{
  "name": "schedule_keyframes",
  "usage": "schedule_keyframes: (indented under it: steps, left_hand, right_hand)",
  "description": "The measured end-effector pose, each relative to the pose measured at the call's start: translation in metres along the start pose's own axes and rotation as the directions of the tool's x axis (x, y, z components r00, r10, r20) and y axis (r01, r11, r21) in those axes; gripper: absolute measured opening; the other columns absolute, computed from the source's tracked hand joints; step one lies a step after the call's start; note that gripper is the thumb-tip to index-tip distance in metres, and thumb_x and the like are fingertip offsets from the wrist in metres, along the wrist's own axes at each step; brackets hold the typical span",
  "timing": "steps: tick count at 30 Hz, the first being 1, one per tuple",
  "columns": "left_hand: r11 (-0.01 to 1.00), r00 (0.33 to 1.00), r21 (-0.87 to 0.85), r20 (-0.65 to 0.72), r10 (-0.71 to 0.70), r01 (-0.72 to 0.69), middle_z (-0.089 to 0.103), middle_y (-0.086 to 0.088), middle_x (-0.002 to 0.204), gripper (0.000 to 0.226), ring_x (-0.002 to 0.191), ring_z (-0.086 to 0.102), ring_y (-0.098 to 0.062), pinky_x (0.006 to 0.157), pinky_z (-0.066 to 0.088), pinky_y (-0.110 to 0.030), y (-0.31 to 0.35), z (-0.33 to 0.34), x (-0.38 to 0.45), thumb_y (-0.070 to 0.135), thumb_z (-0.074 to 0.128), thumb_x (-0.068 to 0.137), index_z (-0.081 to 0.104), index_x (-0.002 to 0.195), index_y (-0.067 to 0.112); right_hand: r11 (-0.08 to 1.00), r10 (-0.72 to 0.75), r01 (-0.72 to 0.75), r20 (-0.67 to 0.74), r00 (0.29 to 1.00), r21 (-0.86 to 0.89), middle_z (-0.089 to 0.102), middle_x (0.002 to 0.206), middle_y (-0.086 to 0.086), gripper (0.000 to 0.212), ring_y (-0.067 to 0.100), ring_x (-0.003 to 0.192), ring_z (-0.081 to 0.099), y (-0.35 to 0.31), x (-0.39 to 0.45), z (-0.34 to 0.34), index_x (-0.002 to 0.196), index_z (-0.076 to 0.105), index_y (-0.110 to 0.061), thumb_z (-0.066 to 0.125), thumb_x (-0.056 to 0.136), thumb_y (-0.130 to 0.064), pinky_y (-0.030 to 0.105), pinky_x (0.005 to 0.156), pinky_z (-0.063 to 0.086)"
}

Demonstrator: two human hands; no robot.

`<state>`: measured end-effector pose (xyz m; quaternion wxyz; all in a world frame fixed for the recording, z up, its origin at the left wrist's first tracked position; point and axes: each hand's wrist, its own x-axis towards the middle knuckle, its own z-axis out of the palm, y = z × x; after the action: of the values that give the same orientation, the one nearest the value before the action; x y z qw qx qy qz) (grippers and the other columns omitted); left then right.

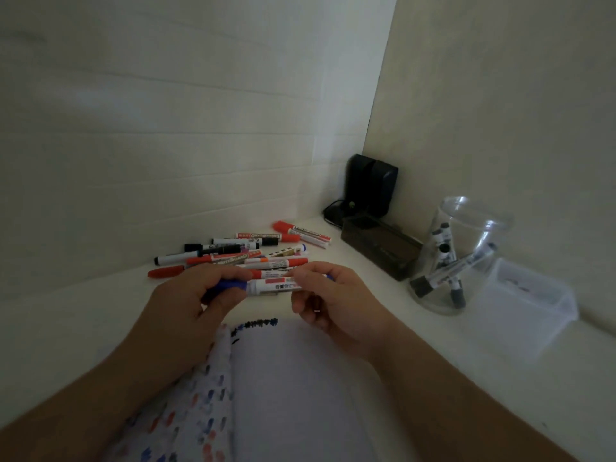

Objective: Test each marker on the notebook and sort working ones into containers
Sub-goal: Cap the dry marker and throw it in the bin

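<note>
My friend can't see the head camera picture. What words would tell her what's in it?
Two hands hold a blue-capped marker above an open notebook: the left hand grips the cap, the right hand the barrel. Behind lies a pile of red, black and blue markers; to the right stand a clear jar holding black markers, a dark tray and a clear box.

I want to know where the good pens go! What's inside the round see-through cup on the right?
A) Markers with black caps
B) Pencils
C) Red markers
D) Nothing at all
A: the round clear cup holds several markers with black caps leaning inside it, while the red-capped markers lie loose in the pile on the table.
</note>
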<state>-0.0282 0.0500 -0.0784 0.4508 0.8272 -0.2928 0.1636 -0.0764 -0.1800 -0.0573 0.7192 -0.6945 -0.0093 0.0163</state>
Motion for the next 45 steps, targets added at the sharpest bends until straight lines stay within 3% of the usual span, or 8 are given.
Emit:
schedule_keyframes:
  steps: [9,18,21,24,27,31,36,45]
  left_hand:
    - [0.974,0.993,-0.193,0.039,-0.114,0.120,0.068,0.006,0.073,0.028,0.058,0.057,-0.010,0.055,0.043,-0.021,0.006,0.002,-0.003,0.020,0.053,0.104,0.065,0.095,0.044]
    - [0.990,0.992,-0.088,0.065,-0.108,0.114,0.068,0.019,0.089,0.036,0.077,0.064,-0.011,0.067,0.052,-0.037,0.025,0.009,0.003,0.024,0.053,0.101,0.056,0.098,0.060]
    - [0.987,0.985,-0.104,0.131,-0.111,0.125,0.068,0.021,0.090,0.024,0.080,0.065,-0.009,0.064,0.051,-0.023,0.029,0.013,0.007,0.041,0.048,0.092,0.057,0.100,0.061]
    - [0.983,0.980,-0.117,0.152,-0.126,0.144,0.065,0.025,0.107,0.037,0.091,0.065,-0.008,0.068,0.050,-0.017,0.023,0.015,0.012,0.043,0.051,0.088,0.052,0.122,0.058]
    - [0.994,0.992,0.064,0.087,-0.095,0.089,0.063,0.024,0.109,0.036,0.101,0.060,-0.002,0.081,0.051,-0.029,-0.004,0.009,0.016,0.047,0.053,0.094,0.051,0.130,0.051]
    - [0.929,0.992,0.366,0.085,-0.092,0.055,0.060,0.011,0.121,0.038,0.114,0.053,-0.015,0.095,0.044,-0.039,-0.032,0.006,0.016,0.046,0.049,0.088,0.068,0.120,0.037]
    - [0.897,0.984,0.442,0.148,-0.100,0.025,0.062,0.013,0.116,0.035,0.107,0.058,-0.016,0.091,0.048,-0.037,-0.036,0.009,0.020,0.037,0.058,0.084,0.072,0.116,0.035]
    - [0.927,0.988,0.368,0.103,-0.116,0.070,0.063,0.007,0.109,0.029,0.102,0.046,-0.012,0.092,0.038,-0.027,-0.043,0.015,0.020,0.013,0.075,0.089,0.077,0.116,0.023]
  right_hand:
    - [0.959,-0.155,0.173,0.094,0.983,-0.224,0.074,0.085,0.007,0.014,0.014,0.066,0.060,-0.001,-0.010,0.007,0.113,0.071,-0.014,0.065,0.103,-0.021,0.023,0.060,0.047]
    - [0.987,-0.117,0.125,0.082,0.990,-0.100,0.068,0.080,0.010,0.008,0.018,0.062,0.059,-0.009,-0.014,0.004,0.106,0.066,-0.012,0.061,0.104,-0.017,0.027,0.059,0.045]
    - [0.993,-0.091,0.093,0.024,0.996,-0.073,0.063,0.072,0.009,0.008,0.017,0.059,0.056,-0.012,-0.013,-0.004,0.103,0.067,-0.005,0.065,0.101,-0.013,0.028,0.057,0.046]
    - [0.975,-0.059,0.104,-0.222,0.973,0.197,0.055,0.065,0.006,0.010,0.013,0.052,0.045,-0.018,0.004,-0.026,0.097,0.067,-0.005,0.070,0.095,-0.014,0.024,0.048,0.040]
    - [0.694,0.239,0.188,-0.469,0.850,0.695,0.059,0.065,0.001,0.015,0.008,0.053,0.050,-0.020,0.032,-0.059,0.102,0.071,-0.008,0.072,0.095,-0.021,0.017,0.044,0.042]
    - [0.506,0.343,0.381,-0.586,0.735,0.774,0.070,0.076,0.004,0.028,0.011,0.065,0.064,-0.022,0.062,-0.078,0.123,0.069,-0.006,0.069,0.100,-0.022,0.017,0.048,0.053]
    - [0.591,0.308,0.422,-0.676,0.669,0.688,0.079,0.087,0.006,0.033,0.024,0.091,0.075,-0.017,0.080,-0.082,0.131,0.063,-0.006,0.063,0.104,-0.026,0.024,0.058,0.060]
    - [0.667,0.250,0.322,-0.609,0.753,0.672,0.063,0.127,-0.002,0.031,0.026,0.111,0.069,-0.013,0.062,-0.062,0.136,0.060,-0.020,0.050,0.108,-0.012,0.034,0.080,0.056]
